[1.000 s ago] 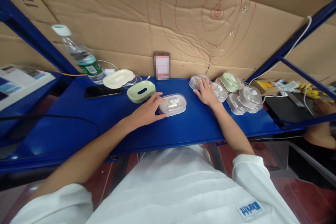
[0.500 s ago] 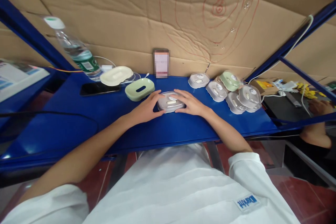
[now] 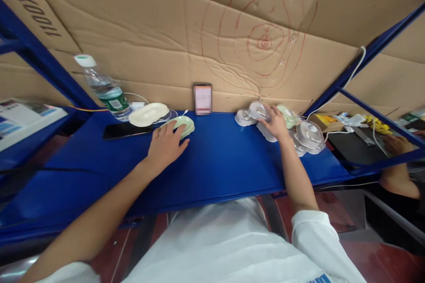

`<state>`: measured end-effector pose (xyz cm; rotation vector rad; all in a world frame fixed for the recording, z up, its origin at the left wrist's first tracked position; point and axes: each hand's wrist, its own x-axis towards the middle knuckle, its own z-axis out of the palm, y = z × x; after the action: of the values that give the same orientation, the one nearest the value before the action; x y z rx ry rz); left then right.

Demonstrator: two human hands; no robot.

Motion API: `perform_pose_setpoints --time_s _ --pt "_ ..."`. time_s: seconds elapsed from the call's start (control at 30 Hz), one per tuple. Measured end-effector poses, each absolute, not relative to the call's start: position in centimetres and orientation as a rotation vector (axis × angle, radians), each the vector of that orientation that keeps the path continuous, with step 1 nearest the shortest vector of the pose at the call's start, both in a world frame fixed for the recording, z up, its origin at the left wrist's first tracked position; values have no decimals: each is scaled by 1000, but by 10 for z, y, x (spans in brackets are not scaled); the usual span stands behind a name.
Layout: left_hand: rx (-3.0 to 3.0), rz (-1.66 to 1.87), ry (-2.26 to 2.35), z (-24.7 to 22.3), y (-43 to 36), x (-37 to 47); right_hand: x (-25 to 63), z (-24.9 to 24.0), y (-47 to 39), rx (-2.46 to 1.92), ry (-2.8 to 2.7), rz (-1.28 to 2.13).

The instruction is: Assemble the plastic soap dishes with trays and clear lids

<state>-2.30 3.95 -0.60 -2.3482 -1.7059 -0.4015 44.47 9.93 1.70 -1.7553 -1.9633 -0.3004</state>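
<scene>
My left hand (image 3: 166, 143) rests over the near left part of a green oval tray (image 3: 186, 126), its fingers spread on it. At the right, my right hand (image 3: 276, 123) is on a clear-lidded case (image 3: 257, 109), thumb and fingers around its right side; the case lies on top of others. Beside it are a clear case (image 3: 245, 117), a green case (image 3: 288, 116) and a stacked case (image 3: 309, 133). A cream oval piece (image 3: 148, 114) sits behind my left hand, partly over a black phone (image 3: 122, 131).
A water bottle (image 3: 111, 93) stands at the back left. An upright device with a blurred screen (image 3: 202, 99) leans on the cardboard wall (image 3: 159, 44). Blue posts frame both sides of the blue table (image 3: 219, 163). Another person's hand (image 3: 400, 145) shows at the far right.
Both hands have left the middle. The clear case that was between them is now at the right under my right hand, on the group. My left hand has moved left onto the green tray.
</scene>
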Motion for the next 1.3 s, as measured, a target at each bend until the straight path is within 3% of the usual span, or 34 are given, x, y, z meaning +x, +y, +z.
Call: perform_pose_setpoints --time_s 0.17,0.3,0.43,0.6,0.77,0.97,1.3 --pt "-2351 -242 -1833 -11 40 -22 449 9 102 -1885 -1951 -297" --pt "-2526 -316 -1759 -18 44 -20 426 12 96 -1838 -1970 -406" --pt "-2908 -470 -1335 -29 41 -10 372 13 76 -1552 -2099 -335" --pt "-3120 -640 -1054 -29 38 -1 303 -2 42 -960 -2592 65" --pt "-2520 -852 -1608 -12 64 -35 290 -19 37 -863 -2695 169" --pt "-1974 -569 -2120 -3 87 -82 303 -24 46 -958 -2680 110" --pt "-2469 -384 -1816 -12 70 -49 300 -25 46 -968 -2649 145"
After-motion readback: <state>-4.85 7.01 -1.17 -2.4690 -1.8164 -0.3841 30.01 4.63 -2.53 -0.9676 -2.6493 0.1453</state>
